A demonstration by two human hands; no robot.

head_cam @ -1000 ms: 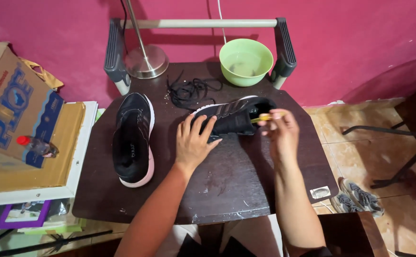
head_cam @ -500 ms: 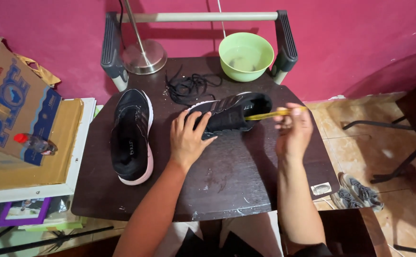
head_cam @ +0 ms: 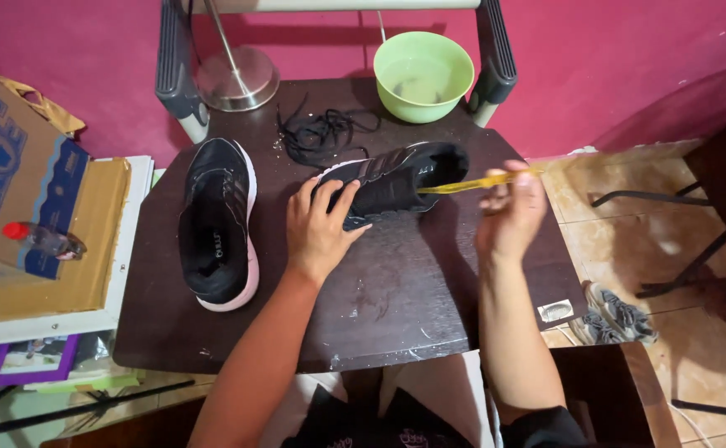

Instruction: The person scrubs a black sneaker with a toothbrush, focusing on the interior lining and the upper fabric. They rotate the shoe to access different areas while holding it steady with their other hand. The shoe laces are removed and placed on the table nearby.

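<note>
The left hand (head_cam: 320, 226) lay open, pressing down a black shoe (head_cam: 396, 178) near the far middle of the dark surface (head_cam: 396, 290); the right hand (head_cam: 510, 214), by the right edge, gripped a blurred yellow tool (head_cam: 471, 183) reaching into the shoe's opening; a second black shoe (head_cam: 217, 222) sat near the left edge; black laces (head_cam: 323, 133) and a green bowl (head_cam: 423, 75) lay along the far edge.

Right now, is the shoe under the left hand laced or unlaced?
Unlaced: the shoe shows no laces, and loose black laces lie on the table beside it.

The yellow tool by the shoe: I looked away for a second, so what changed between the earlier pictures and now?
The right hand drew the yellow tool back from the lying shoe opening, rightwards. The left hand kept pressing that shoe down. The upright shoe, laces and green bowl stayed put.
</note>
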